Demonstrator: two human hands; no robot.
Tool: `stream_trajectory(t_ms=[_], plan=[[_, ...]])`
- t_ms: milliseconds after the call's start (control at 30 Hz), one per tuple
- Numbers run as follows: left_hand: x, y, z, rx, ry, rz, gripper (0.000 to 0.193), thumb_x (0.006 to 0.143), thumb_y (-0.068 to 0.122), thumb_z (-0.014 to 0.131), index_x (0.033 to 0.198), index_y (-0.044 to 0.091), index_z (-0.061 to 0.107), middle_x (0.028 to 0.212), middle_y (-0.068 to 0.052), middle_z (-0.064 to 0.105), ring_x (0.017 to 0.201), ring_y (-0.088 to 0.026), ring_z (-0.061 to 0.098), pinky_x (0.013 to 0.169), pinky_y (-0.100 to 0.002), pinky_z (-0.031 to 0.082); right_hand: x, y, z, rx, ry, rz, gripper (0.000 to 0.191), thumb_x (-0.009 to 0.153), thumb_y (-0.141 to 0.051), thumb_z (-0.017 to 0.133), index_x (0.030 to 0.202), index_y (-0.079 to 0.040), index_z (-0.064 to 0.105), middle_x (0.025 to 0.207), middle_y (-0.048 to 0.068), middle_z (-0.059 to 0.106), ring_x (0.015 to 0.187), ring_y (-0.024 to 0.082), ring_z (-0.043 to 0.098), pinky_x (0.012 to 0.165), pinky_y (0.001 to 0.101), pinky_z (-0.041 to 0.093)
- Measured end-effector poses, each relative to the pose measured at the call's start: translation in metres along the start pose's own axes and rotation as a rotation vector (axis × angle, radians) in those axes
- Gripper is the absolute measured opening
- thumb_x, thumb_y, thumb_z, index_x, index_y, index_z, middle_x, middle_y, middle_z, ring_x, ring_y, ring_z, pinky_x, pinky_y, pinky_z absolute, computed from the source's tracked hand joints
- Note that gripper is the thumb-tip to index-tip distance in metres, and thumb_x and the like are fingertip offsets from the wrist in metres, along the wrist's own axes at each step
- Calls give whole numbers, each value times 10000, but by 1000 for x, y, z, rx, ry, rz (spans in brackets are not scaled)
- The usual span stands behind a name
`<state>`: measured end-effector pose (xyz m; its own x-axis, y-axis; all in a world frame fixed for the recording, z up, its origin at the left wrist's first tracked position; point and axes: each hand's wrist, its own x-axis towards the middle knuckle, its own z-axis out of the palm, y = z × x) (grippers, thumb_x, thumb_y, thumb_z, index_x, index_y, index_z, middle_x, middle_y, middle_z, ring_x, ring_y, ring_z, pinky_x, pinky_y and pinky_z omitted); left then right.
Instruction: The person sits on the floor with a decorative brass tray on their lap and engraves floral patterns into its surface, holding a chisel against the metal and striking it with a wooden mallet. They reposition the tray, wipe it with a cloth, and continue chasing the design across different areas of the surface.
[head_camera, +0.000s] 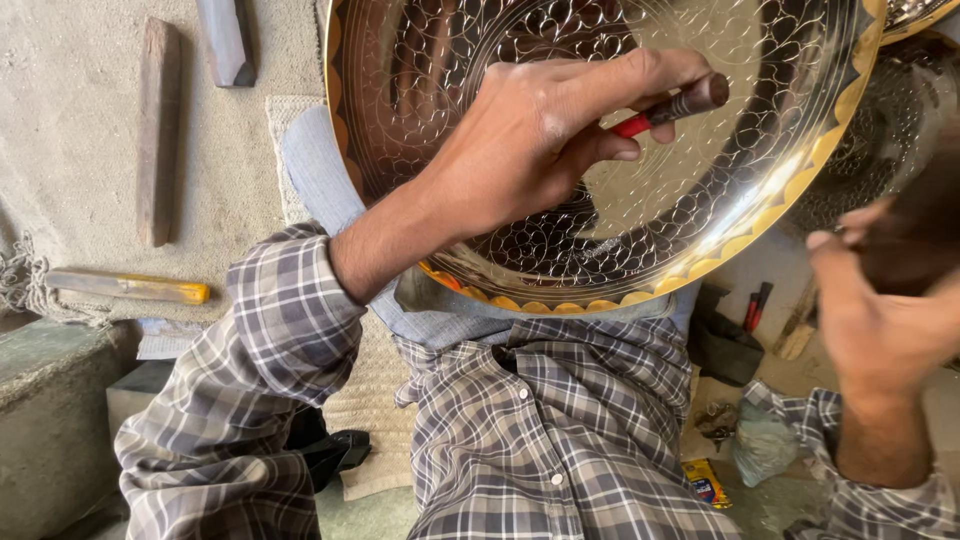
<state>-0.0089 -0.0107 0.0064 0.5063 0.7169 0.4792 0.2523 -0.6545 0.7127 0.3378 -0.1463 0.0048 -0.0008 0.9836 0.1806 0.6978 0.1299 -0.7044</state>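
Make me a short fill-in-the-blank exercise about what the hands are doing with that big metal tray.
1. The left hand holds a chisel with a ____ grip band.
2. The engraved brass tray has a scalloped rim coloured ____.
3. The right hand is off to the side, holding a blurred object, and is ____ from the tray.
4. The shirt sleeve has a ____ pattern.

Missing words: red; golden yellow; apart; checked

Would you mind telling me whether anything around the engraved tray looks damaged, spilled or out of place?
Nothing stands out. The tray rests tilted on the lap, its scale pattern showing no visible damage. The left hand holds a red-tipped tool over it; the right hand is off to the side, blurred. Tools lie loosely scattered on the floor.
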Motion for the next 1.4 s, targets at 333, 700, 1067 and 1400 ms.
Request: stream_trajectory(t_ms=[333, 700, 1067, 1400], plan=[[-8, 4, 8, -1, 91, -28, 516, 977, 84, 751, 1409, 213, 500, 1193, -24, 752, 990, -184, 771, 757, -322, 655, 38, 32, -27, -385, -328, -101, 128, 1130, 89, 719, 1110, 38, 603, 992, 129, 666, 853, 198, 675, 780, 290, 559], [-32, 27, 37, -22, 506, -303, 475, 1079, -25, 703, 1445, 185, 484, 1142, -16, 740, 1003, -89, 786, 798, -225, 686, 115, 11, -16, -380, -552, -260, 287, 1102, 106, 729, 1257, 18, 503, 993, 133, 674, 859, 199, 688, 804, 296, 576], [-40, 37, 45, -170, 620, -420, 354, 1070, -58, 717, 1299, 63, 476, 991, -54, 737, 766, -55, 758, 633, -185, 661, 138, -3, -5, -372, -603, -308, 485, 1075, 123, 739, 1404, -2, 404, 994, 137, 682, 864, 200, 702, 828, 302, 593], [-23, 21, 17, -308, 483, -367, 466, 993, -12, 769, 1343, 103, 485, 1143, -87, 734, 808, -95, 778, 616, -215, 634, 85, 21, -26, -320, -479, -159, 672, 1050, 139, 748, 1537, -20, 314, 994, 141, 689, 869, 202, 714, 850, 307, 608]])
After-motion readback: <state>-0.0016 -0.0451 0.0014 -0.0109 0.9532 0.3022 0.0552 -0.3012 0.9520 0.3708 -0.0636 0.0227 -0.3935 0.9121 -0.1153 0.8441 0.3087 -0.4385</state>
